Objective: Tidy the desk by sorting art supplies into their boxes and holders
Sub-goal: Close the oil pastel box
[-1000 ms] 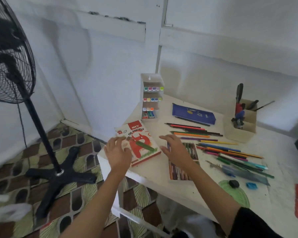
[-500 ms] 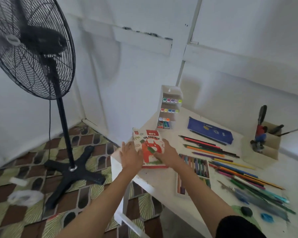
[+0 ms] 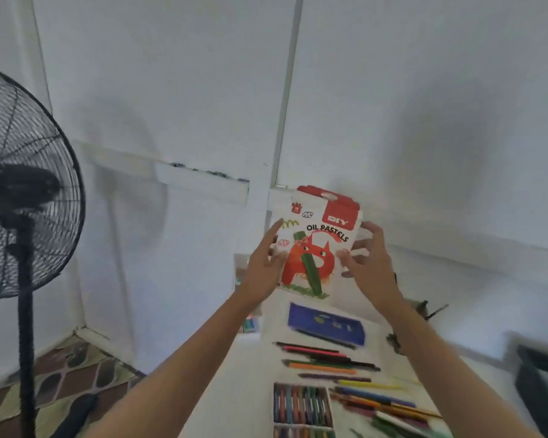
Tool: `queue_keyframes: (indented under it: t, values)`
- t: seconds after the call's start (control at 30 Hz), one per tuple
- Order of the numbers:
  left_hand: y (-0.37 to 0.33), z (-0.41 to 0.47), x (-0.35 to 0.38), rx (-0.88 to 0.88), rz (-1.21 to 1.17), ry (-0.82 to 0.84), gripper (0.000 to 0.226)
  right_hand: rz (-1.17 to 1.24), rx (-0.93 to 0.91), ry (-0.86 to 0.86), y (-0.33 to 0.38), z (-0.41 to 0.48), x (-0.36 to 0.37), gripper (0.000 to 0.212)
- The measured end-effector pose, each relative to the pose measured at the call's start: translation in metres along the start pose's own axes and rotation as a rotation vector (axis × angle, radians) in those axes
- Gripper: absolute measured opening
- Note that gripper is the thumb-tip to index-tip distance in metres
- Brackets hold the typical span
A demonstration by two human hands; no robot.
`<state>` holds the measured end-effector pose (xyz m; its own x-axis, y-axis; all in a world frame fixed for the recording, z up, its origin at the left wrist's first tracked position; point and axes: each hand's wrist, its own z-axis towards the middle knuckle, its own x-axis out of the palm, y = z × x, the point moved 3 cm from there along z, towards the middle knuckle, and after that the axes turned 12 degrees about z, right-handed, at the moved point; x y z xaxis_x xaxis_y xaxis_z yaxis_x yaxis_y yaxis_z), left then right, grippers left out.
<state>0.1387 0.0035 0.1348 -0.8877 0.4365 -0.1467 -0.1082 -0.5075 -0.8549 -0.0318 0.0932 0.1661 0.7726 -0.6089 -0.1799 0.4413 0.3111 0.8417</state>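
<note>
Red-and-white oil pastels box [image 3: 320, 248] (cat picture), fingers [image 3: 272, 237] of left hand [image 3: 261, 275] and right hand [image 3: 371, 270] grasping it.

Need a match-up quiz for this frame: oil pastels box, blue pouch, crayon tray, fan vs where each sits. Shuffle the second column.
1 oil pastels box
2 blue pouch
3 crayon tray
4 fan

A standing on the floor, far left
B lying flat on the desk, farther back
C held up between left hand and right hand
D open, at the desk's near edge

Pairs: 1-C, 2-B, 3-D, 4-A
</note>
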Motion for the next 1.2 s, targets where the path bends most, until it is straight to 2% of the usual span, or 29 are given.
queue_keyframes:
  t: [0.1,0.2,0.33,0.4,0.5,0.6,0.67,0.73,0.83,1.0,1.2]
  values:
    - [-0.061,0.048,0.035,0.232,0.068,0.015,0.052,-0.101,-0.157,-0.083,0.042,0.036,-0.046,0.062]
    - [-0.111,0.090,0.074,0.420,0.087,-0.009,0.068,-0.198,-0.307,-0.160,0.077,0.053,-0.094,0.063]
    - [-0.144,0.138,0.113,0.437,0.107,-0.040,0.087,-0.283,-0.427,-0.257,0.105,0.060,-0.140,0.060]
    - [-0.157,0.154,0.127,0.499,0.122,-0.036,0.091,-0.351,-0.468,-0.269,0.110,0.061,-0.161,0.059]
    - [-0.176,0.164,0.149,0.625,0.187,0.035,0.076,-0.450,-0.511,-0.267,0.118,0.063,-0.186,0.047]
    - [-0.194,0.160,0.172,0.687,0.178,0.055,0.063,-0.417,-0.566,-0.315,0.127,0.062,-0.203,0.040]
    - [-0.204,0.153,0.188,0.744,0.207,0.023,0.071,-0.366,-0.593,-0.346,0.129,0.061,-0.211,0.040]
    - [-0.205,0.150,0.204,0.771,0.293,0.038,0.093,-0.348,-0.624,-0.359,0.130,0.058,-0.214,0.041]
    - [-0.200,0.144,0.223,0.723,0.478,-0.042,0.116,-0.350,-0.649,-0.348,0.129,0.052,-0.211,0.038]
    - [-0.201,0.134,0.234,0.663,0.502,-0.092,0.116,-0.429,-0.686,-0.263,0.127,0.040,-0.211,0.020]
    - [-0.187,0.115,0.240,0.865,0.577,-0.022,0.115,-0.416,-0.601,-0.257,0.128,0.020,-0.234,0.035]
